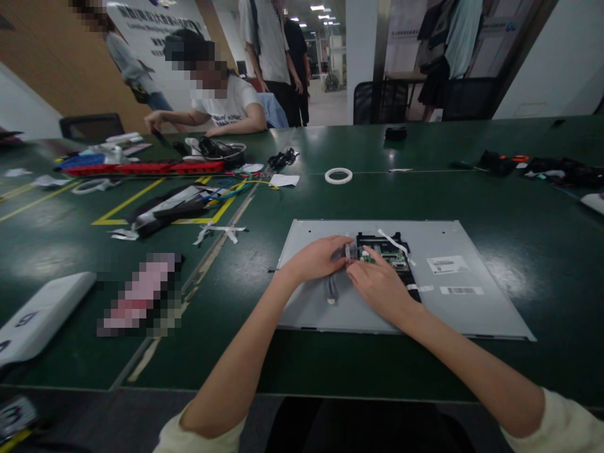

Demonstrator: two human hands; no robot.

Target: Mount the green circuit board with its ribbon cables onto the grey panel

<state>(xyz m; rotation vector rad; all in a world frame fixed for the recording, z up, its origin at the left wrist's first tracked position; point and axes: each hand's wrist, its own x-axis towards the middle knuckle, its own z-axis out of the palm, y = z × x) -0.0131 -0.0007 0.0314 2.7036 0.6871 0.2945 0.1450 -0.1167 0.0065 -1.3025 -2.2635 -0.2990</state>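
A flat grey display panel (453, 308) lies face down on the green table in front of me. Near its middle, a green circuit board (395, 257) sits in a black frame. My left hand (325, 257) is closed at the board's left side, its fingers pinching a grey cable (332, 286). The cable's connector end hangs down onto the panel. My right hand (380, 283) meets it from the other side, fingers bent and pressed together at the board's left edge. Whatever lies between its fingertips is too small to make out. White tape strips (391, 241) cross the board's frame.
On the green table (226, 352) are a white ring of tape (338, 176), a blurred pink flat object (141, 292) and a white device (44, 318). Cables and a black-and-silver bundle (174, 207) lie at left. A person (236, 107) sits across; others stand behind.
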